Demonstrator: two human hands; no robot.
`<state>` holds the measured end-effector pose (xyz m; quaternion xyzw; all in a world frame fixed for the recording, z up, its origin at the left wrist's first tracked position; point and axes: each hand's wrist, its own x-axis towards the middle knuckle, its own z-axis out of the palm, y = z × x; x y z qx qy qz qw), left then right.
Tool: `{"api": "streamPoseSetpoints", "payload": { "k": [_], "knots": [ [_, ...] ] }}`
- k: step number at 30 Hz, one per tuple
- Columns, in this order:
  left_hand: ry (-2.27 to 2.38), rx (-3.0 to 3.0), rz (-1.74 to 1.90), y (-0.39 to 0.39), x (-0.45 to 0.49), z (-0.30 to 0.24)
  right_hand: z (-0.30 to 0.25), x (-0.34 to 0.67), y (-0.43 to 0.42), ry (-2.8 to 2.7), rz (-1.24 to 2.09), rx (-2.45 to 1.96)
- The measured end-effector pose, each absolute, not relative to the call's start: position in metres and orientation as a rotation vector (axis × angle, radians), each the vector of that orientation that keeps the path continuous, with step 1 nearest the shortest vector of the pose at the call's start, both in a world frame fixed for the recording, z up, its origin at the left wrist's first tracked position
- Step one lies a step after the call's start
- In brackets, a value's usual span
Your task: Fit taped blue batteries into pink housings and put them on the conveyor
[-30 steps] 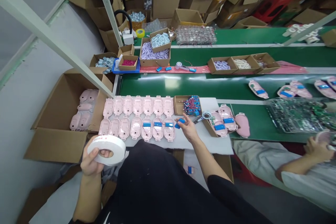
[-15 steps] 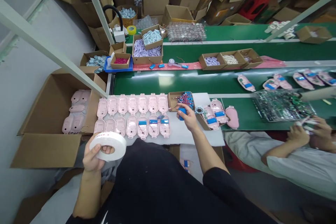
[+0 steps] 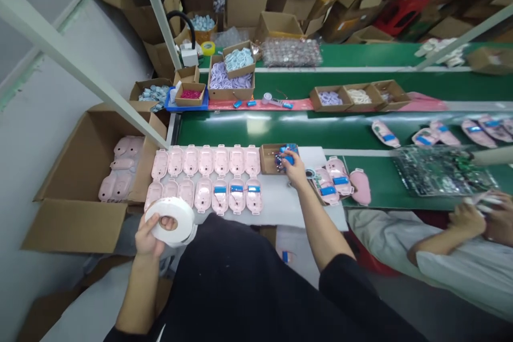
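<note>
My left hand (image 3: pixel 147 236) is closed round a large roll of white tape (image 3: pixel 182 219), its fingers through the core, held above the table's near edge. My right hand (image 3: pixel 295 170) pinches a blue battery (image 3: pixel 290 157) over a small cardboard box (image 3: pixel 269 160) with more wired blue batteries in it. To the left, pink plastic shells (image 3: pixel 206 160) lie in two rows on a white foam sheet (image 3: pixel 276 206). Three shells at the right end of the near row each have a blue battery (image 3: pixel 236 188) across them.
A carton of pink shells (image 3: pixel 60 171) stands at the left. Right of my hand, a box holds filled shells (image 3: pixel 336 168), beside a pink cover (image 3: pixel 360 186). Bagged circuit boards (image 3: pixel 433 171) lie near a co-worker's hands (image 3: pixel 467 219). Ring trays (image 3: pixel 331 99) stand across the green belt.
My right hand has moved farther over the battery box with the blue battery. The tape roll in my left hand has turned to face up more. The whole view has shifted slightly.
</note>
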<state>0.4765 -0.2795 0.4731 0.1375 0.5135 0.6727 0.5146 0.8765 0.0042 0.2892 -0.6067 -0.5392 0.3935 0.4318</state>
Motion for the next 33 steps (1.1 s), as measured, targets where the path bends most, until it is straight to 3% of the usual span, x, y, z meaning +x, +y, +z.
{"api": "streamPoseSetpoints", "payload": {
  "k": [5,14,24,33],
  "knots": [
    [1.223,0.326,1.57,-0.272,0.487,0.464,0.295,0.875,-0.002,-0.98,1.198,-1.496],
    [1.26,0.389,1.436,-0.264,0.499,0.453,0.367,0.832,-0.075,-0.753,1.806,-0.868],
    [1.384,0.745,1.077,-0.242,0.525,0.466,0.417,0.781,-0.147,-1.373,1.845,-0.67],
    [1.413,0.921,0.978,-0.242,0.522,0.482,0.454,0.763,-0.158,-2.036,1.56,-0.461]
  ]
}}
